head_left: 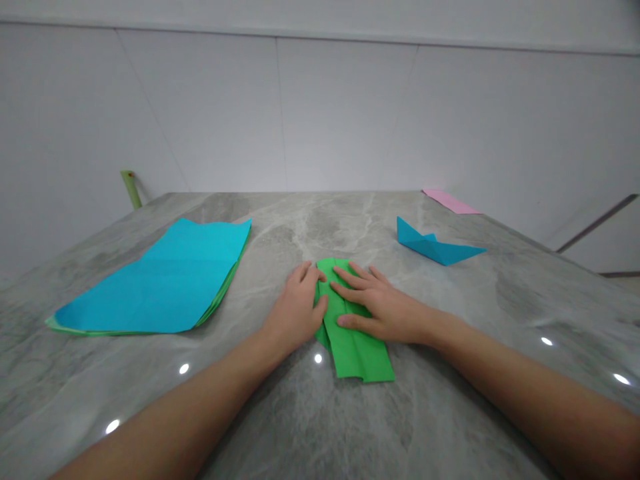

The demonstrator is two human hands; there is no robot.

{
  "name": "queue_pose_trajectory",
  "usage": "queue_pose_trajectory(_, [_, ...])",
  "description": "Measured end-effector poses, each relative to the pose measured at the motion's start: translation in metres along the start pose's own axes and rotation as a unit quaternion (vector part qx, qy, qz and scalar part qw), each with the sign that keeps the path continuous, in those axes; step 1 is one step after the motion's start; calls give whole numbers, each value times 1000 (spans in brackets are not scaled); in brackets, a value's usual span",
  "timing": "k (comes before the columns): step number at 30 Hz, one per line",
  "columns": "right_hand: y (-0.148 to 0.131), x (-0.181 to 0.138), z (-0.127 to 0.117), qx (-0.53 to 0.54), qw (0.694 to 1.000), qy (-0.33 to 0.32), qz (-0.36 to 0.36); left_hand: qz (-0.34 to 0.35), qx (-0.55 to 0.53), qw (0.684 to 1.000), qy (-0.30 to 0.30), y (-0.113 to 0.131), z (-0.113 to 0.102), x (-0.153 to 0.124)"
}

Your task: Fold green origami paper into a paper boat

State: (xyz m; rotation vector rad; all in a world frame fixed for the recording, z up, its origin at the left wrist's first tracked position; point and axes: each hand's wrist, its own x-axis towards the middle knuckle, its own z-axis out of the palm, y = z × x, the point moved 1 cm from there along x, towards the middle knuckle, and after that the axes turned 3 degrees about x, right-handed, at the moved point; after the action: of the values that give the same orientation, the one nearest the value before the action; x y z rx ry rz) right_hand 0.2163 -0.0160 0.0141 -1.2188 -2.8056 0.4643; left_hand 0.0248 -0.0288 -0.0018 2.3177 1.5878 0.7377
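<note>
My left grip (295, 310) and right grip (375, 310) lie open, unclenched, pressing on the folded green paper (356, 350) mid-tabletop (300, 233), with stacked blue sheets (160, 280) to my left, a blue paper boat (435, 243) to my right, and a pink sheet (450, 200) beyond it.

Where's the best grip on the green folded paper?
Best at the near end of the green folded paper, coming from the person's side. That end is the largest stretch clear of the left hand and right hand, which press on the rest. It lies flat on the grey stone tabletop, so probably slide fingers under its edge and pinch.
</note>
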Motion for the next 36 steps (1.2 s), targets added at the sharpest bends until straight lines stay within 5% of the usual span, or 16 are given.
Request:
queue_pose_trajectory(10, [22, 9, 13, 60, 991, 84, 81, 72, 72, 986, -131, 4, -5, -7])
queue_pose_trajectory(17, [17, 3, 6, 51, 997, 26, 60, 126, 30, 972, -195, 3, -14, -9])
queue_pose_trajectory(24, [29, 9, 7, 61, 986, 58, 143, 131, 23, 971, -197, 0, -14, -8])
queue_pose_trajectory(29, [34, 8, 8, 55, 993, 52, 89, 130, 15, 971, -202, 0, -15, -8])
queue_pose_trajectory(33, [35, 6, 7, 56, 987, 68, 136, 127, 14, 969, -213, 1, -17, -7])
queue_pose_trajectory(36, [32, 5, 6, 50, 991, 59, 107, 119, 17, 970, -213, 2, -18, -6])
